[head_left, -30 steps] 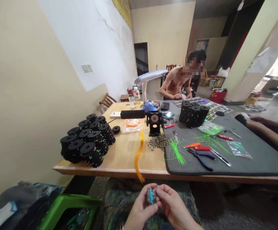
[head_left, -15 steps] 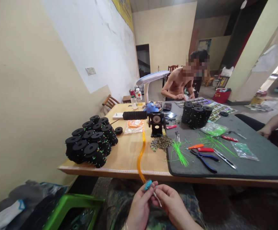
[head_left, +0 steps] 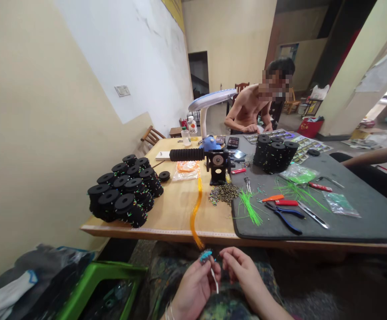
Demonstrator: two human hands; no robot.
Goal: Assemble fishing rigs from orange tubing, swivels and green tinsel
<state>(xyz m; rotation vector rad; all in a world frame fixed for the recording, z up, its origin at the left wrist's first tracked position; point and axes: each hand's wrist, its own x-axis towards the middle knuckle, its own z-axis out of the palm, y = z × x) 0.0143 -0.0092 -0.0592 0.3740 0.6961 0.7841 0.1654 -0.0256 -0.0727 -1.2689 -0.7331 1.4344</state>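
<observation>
Both my hands are below the front edge of the wooden table (head_left: pixel 175 209), over my lap. My left hand (head_left: pixel 193 289) is closed in a pinch on a small blue tufted piece (head_left: pixel 205 255) with a thin white stem. My right hand (head_left: pixel 243 273) is beside it, fingers curled and pinched near the stem; what it holds is too small to make out. An orange strip (head_left: pixel 195 211) hangs over the table edge just above my hands.
On the table: stacked black foam spools (head_left: pixel 123 193), a black winder with a foam handle (head_left: pixel 216 164), a bead pile (head_left: pixel 224 193), green strands (head_left: pixel 248 208), pliers (head_left: pixel 285 218) on a grey mat (head_left: pixel 363 213). Another person sits at the far end; someone's arm (head_left: pixel 375 155) reaches in at right. A green stool (head_left: pixel 96 278) stands at lower left.
The blue piece went from cupped between both hands to raised in my left fingers. My right hand has drawn slightly apart from it. The arm at right shifted back.
</observation>
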